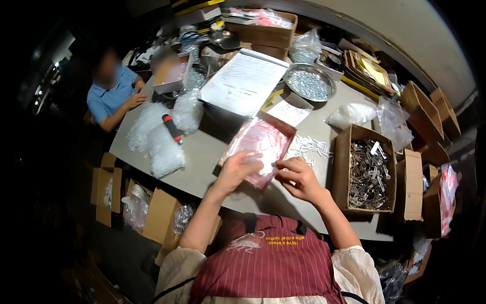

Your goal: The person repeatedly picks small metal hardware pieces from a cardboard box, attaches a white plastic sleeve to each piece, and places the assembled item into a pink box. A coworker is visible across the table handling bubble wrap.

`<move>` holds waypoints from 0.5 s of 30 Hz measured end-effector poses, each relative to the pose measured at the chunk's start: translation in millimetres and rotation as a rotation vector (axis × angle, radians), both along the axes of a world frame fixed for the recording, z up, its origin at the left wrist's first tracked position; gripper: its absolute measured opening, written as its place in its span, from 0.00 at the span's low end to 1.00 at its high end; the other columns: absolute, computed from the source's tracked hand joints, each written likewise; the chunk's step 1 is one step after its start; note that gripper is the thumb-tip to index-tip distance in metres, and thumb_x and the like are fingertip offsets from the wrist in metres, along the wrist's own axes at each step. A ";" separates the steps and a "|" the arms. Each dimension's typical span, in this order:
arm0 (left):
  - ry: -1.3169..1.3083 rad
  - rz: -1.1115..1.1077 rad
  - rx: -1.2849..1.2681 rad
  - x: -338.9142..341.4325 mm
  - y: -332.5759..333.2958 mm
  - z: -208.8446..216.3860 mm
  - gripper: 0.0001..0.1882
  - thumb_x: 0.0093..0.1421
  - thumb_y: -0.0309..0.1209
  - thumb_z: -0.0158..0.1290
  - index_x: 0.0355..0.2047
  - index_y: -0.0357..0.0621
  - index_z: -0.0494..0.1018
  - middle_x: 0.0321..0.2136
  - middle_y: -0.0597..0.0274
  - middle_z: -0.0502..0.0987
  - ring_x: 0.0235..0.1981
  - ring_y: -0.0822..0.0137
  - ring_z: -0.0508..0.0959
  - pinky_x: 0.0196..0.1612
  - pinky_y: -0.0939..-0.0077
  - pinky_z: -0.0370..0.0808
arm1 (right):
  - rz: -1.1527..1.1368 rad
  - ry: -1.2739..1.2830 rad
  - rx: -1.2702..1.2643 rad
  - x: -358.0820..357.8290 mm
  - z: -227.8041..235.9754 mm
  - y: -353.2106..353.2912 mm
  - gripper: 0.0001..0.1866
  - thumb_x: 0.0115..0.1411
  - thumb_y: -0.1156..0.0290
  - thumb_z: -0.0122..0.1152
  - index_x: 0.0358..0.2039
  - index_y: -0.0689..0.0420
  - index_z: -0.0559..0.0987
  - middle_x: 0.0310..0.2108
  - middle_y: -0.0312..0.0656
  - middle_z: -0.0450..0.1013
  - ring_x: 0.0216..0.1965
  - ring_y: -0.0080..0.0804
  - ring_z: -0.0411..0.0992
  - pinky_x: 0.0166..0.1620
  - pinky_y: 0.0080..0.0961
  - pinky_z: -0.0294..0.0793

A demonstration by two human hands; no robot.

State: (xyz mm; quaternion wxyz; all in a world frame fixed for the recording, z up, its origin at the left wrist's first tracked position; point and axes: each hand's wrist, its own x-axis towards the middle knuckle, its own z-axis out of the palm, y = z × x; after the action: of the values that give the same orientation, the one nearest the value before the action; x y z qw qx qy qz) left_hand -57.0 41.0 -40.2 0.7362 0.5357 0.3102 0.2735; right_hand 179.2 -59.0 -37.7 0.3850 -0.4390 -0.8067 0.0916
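A shallow cardboard box (290,127) at the front middle of the table holds a stack of clear plastic bags (271,138) with red edges. Over its near end, my left hand (237,171) is closed on a shiny clear plastic bag (261,177). Just right of that bag is my right hand (299,180), its thumb and fingers pinched together. A small dark tip shows at those fingertips, too small to name. Small white plastic pieces (310,148) lie loose beyond my right hand.
An open carton (341,167) of metal parts stands at right. Behind are a round metal pan (332,91) of small hardware and a paper pad (245,81). Left lie bags of clear pieces (166,154) and a red-and-black handle (172,129). Another person (112,96) sits at far left.
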 end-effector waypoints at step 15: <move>0.442 0.087 0.499 20.8 -40.4 8.0 0.16 0.72 0.34 0.47 0.53 0.41 0.76 0.33 0.47 0.83 0.29 0.61 0.85 0.32 0.67 0.78 | -0.964 -0.254 -0.506 78.1 -104.0 -7.1 0.16 0.62 0.62 0.63 0.37 0.65 0.75 0.36 0.58 0.76 0.37 0.59 0.77 0.40 0.48 0.77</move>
State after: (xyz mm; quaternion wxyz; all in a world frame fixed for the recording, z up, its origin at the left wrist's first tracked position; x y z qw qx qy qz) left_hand -36.2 0.5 -32.2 0.4849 0.7320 0.4085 0.2493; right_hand 257.3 -66.1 -141.7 0.1656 -0.8445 -0.5075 0.0421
